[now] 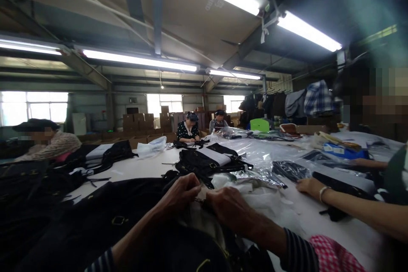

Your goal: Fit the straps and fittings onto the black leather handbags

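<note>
My left hand (181, 193) is closed in a pinch just above a black bag (127, 212) with gold-coloured fittings; what its fingers hold is too small to make out. Close to its right, my right hand (228, 208) is closed too, fingers bent around a small dark piece that I cannot identify. Between and below both hands lies the bag's opening, with pale lining or paper at it. Crumpled white translucent wrapping (270, 204) spreads to the right of my right hand.
Black bags with pale bands (210, 157) lie beyond my hands on the white table (127, 172). Clear plastic covers the centre right. At the right, a person's hand (310, 189) rests beside a dark bag. Other people sit at the far side and left.
</note>
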`<state>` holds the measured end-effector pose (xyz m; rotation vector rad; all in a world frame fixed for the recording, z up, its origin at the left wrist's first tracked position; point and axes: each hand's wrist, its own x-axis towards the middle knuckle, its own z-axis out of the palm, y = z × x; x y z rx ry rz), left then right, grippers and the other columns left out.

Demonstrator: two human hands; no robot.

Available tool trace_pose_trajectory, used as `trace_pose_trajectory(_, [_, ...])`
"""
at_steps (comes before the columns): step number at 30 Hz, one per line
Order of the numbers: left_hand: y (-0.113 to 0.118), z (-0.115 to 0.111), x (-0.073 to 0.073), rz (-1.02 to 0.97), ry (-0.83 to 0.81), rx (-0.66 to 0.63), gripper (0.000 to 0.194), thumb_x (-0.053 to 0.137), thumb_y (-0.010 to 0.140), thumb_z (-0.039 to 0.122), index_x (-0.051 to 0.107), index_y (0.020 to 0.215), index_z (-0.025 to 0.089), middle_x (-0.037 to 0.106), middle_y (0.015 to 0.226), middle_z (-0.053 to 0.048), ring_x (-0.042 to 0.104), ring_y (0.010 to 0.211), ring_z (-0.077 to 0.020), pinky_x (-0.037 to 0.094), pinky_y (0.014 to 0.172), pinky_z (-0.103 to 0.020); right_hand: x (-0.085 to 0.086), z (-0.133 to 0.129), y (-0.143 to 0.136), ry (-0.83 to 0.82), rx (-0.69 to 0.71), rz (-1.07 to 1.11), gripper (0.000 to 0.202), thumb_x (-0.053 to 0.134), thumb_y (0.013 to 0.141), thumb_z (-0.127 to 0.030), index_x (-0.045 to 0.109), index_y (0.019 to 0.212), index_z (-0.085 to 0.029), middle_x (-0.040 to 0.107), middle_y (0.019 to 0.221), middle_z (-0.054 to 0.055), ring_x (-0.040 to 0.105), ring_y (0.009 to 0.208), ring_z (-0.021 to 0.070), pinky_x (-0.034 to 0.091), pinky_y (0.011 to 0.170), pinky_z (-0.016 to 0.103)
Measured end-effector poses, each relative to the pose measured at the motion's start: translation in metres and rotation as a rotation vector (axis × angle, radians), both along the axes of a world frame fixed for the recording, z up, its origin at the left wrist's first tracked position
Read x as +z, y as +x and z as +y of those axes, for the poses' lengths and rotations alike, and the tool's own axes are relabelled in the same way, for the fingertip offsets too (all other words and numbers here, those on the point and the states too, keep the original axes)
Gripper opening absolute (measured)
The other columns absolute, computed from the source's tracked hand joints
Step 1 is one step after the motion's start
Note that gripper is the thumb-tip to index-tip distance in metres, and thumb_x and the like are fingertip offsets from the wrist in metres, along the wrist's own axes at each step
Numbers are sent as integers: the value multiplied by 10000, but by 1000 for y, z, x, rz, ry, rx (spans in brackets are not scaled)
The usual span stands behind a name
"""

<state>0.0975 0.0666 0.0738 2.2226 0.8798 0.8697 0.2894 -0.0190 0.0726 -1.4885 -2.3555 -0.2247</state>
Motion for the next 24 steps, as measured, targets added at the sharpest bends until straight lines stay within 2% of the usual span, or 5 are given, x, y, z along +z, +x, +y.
trace_pose_trajectory(7, [-10, 2, 2, -195, -121, 35, 265, 664, 775, 393, 648, 775, 128, 580, 664, 8, 470, 612, -113, 345, 580, -238, 7, 23, 3, 19, 28, 475, 150, 563, 890, -212, 568, 744, -184, 609, 764, -1, 561, 738, 140, 343, 669, 270])
trace_pose_trajectory(10, [-13, 3, 2, -307, -194, 109, 259, 675, 746, 388, 647, 737, 130, 582, 635, 6, 461, 579, -106, 338, 562, -237, 3, 42, -12, -130, 88, 825, 146, 581, 863, -264, 544, 745, -188, 548, 661, -25, 507, 625, 122, 356, 593, 253])
trace_pose_trajectory(15, [-15, 4, 2, -360, -225, 137, 247, 671, 727, 373, 676, 766, 129, 619, 662, -9, 490, 592, -112, 359, 568, -237, -6, 58, -35, -429, 180, 1393, 214, 668, 789, -358, 530, 788, -195, 549, 601, -50, 346, 427, 58, 167, 400, 199])
trace_pose_trajectory(18, [-15, 5, 0, -352, -224, 145, 259, 671, 745, 391, 690, 773, 134, 626, 676, -11, 495, 602, -111, 358, 570, -234, -7, 59, -37, -434, 218, 1528, 306, 782, 711, -370, 554, 790, -181, 643, 708, -7, 419, 443, 50, 183, 372, 178])
trace_pose_trajectory(24, [-15, 6, -3, -359, -206, 109, 298, 672, 763, 426, 700, 755, 129, 588, 625, 1, 457, 566, -101, 328, 544, -232, -12, 60, -35, -422, 201, 1595, 349, 842, 690, -407, 638, 806, -148, 618, 661, -20, 418, 417, 33, 217, 350, 160])
